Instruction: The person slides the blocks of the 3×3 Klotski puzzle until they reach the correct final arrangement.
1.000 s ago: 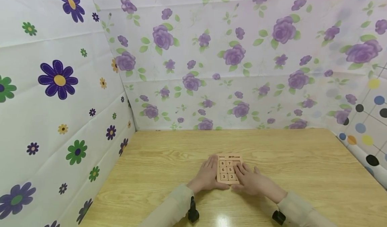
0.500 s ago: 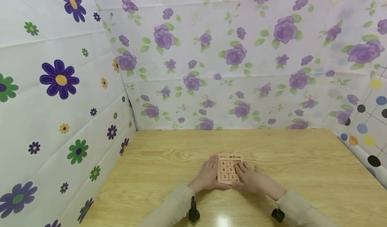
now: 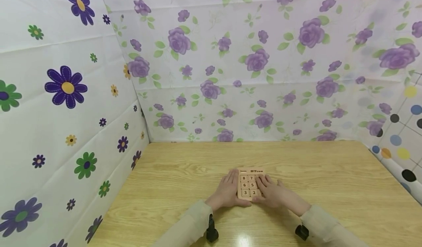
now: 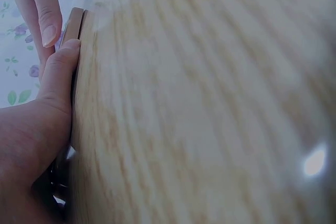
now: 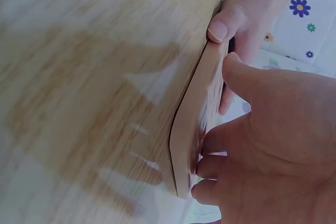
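Note:
A wooden number sliding puzzle [image 3: 252, 171] lies flat on the table. Its tiles 8, 7, 6, 5, 3 and 2 show in the head view; the right column is mostly hidden. My left hand [image 3: 226, 192] holds the frame, fingers along the left side and thumb against the near edge [image 4: 74, 24]. From the right, my right hand [image 3: 273, 195] reaches over the board, its fingertips on the right-hand tiles. In the right wrist view, its bent fingers [image 5: 212, 166] touch the top face, and the thumb is above the near edge. Exactly which tile they touch is hidden.
The wood-grain table [image 3: 184, 163] extends around the puzzle. Flowered cloth [image 3: 211, 64] hangs behind it, daisy-print cloth [image 3: 66, 130] on the left, and dotted cloth [image 3: 395, 141] on the right. Black wrist cameras [image 3: 212, 232] sit on both sleeves.
The head view has shifted very slightly. Both hands stay on the puzzle, and the visible tiles keep the same arrangement.

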The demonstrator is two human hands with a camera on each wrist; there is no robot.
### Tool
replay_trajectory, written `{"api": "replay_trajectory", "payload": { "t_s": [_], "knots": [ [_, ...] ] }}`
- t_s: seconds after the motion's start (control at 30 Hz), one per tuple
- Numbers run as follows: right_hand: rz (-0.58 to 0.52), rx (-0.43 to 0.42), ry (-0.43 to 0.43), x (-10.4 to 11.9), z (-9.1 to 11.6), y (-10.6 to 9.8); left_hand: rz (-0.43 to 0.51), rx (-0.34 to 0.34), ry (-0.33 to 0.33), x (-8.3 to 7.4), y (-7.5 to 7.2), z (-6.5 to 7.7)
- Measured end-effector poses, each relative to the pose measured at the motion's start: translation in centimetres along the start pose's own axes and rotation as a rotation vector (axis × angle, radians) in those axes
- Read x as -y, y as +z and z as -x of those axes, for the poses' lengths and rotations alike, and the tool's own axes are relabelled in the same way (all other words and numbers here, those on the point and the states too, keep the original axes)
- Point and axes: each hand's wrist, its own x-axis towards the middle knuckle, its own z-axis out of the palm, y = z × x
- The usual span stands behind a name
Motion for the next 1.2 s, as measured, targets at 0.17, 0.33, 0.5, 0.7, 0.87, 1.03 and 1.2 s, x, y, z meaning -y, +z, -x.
{"api": "replay_trajectory", "payload": {
  "t_s": [0.17,0.33,0.5,0.7,0.87,1.03,1.2],
  "knots": [
    [0.005,0.001,-0.004,-0.2,-0.2,0.1,0.016,0.007,-0.004,0.0,0.0,0.0],
    [-0.011,0.007,-0.012,-0.6,-0.4,0.3,0.022,0.008,-0.001,0.0,0.0,0.0],
    [0.016,-0.015,-0.011,-1.7,-0.9,1.5,0.023,0.004,0.008,-0.1,0.0,0.1],
    [0.022,-0.014,-0.025,-1.0,0.4,0.6,0.023,0.003,0.01,0.0,0.0,0.1],
    [0.041,-0.004,-0.025,-0.3,1.8,0.1,0.026,0.009,-0.002,0.0,0.0,0.1],
    [0.053,-0.009,-0.036,-0.2,2.5,0.4,0.038,0.012,-0.006,0.0,-0.1,0.2],
    [0.046,-0.01,-0.044,0.0,3.2,0.6,0.035,0.011,-0.006,-0.1,-0.1,0.1]
  ]
}}
